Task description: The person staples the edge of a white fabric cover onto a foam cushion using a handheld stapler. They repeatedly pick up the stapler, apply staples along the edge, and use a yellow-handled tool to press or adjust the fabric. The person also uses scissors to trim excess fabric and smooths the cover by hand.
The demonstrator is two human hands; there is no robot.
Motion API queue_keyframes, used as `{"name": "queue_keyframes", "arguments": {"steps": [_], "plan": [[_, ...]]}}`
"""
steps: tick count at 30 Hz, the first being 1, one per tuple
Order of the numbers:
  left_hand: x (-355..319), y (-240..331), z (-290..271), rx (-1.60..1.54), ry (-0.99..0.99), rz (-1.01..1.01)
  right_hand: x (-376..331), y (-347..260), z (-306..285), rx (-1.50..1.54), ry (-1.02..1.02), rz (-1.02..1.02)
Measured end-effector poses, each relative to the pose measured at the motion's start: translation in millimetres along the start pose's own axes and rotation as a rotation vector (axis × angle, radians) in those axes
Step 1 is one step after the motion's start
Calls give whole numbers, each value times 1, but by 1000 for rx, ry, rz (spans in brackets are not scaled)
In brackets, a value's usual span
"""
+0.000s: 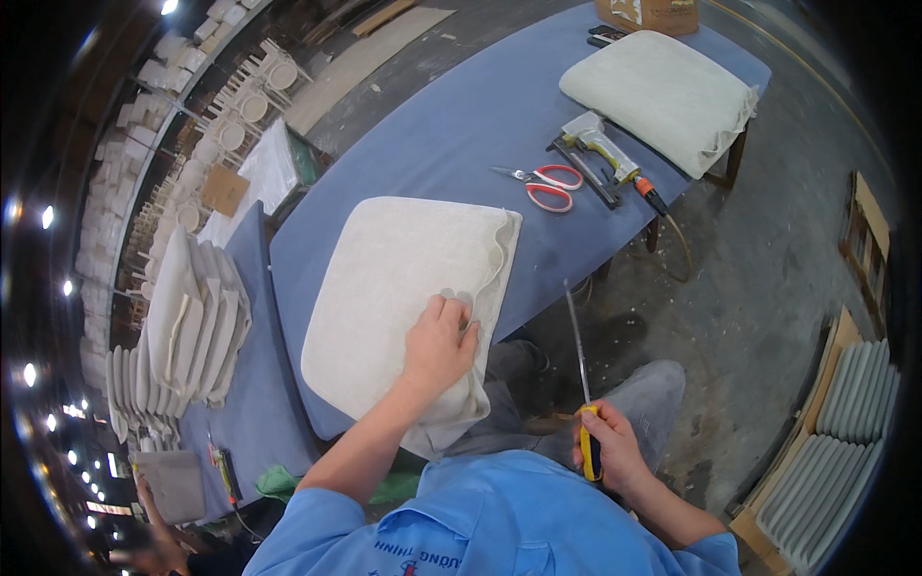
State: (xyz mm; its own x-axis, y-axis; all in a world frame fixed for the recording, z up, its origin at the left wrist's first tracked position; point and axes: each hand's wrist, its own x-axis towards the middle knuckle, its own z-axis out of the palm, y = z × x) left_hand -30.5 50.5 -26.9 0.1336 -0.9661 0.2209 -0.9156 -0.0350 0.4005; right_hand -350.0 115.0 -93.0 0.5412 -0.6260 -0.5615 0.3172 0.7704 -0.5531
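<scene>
A cream fabric-covered seat cushion (pixel 384 269) lies in front of me on the blue table, its gathered fabric edge along the right side. My left hand (pixel 442 341) rests on it with curled fingers, gripping the fabric near that edge. In my right hand (pixel 615 446), over my lap, is a screwdriver (pixel 591 442) with a yellow and black handle; its long metal shaft points up and away, apart from the cushion. Beyond the cushion lie red-handled scissors (pixel 550 185) and a staple gun (pixel 600 154) with an air hose. A second cream cushion (pixel 658 96) sits farther right.
The blue table (pixel 413 144) curves away to the far right, where a cardboard box (pixel 653 14) stands. Stacked cushions (pixel 197 317) rise on the left, near another person's arm (pixel 158 523). More stacked seats (pixel 821 490) fill the lower right. The hose (pixel 684 250) hangs off the table edge.
</scene>
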Motion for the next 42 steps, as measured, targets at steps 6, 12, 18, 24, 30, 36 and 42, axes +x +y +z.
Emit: {"name": "queue_keyframes", "arguments": {"steps": [6, 12, 18, 24, 30, 36, 42], "plan": [[2, 16, 7, 191, -2, 274, 11, -12, -4, -165, 89, -225], [5, 3, 22, 272, 0, 306, 12, -4, -6, -131, 75, -284], [2, 37, 6, 180, -52, 268, 5, 2, -27, -139, 177, -286], [-35, 35, -26, 40, -310, 172, 3, -19, -50, -537, 323, -456], [-16, 14, -15, 178, 37, 61, 12, -40, -45, -797, 303, -537], [23, 6, 15, 296, -16, 122, 27, -29, -33, -722, 241, -467], [44, -15, 10, 93, -195, 73, 31, -2, -34, -575, 298, -448]]}}
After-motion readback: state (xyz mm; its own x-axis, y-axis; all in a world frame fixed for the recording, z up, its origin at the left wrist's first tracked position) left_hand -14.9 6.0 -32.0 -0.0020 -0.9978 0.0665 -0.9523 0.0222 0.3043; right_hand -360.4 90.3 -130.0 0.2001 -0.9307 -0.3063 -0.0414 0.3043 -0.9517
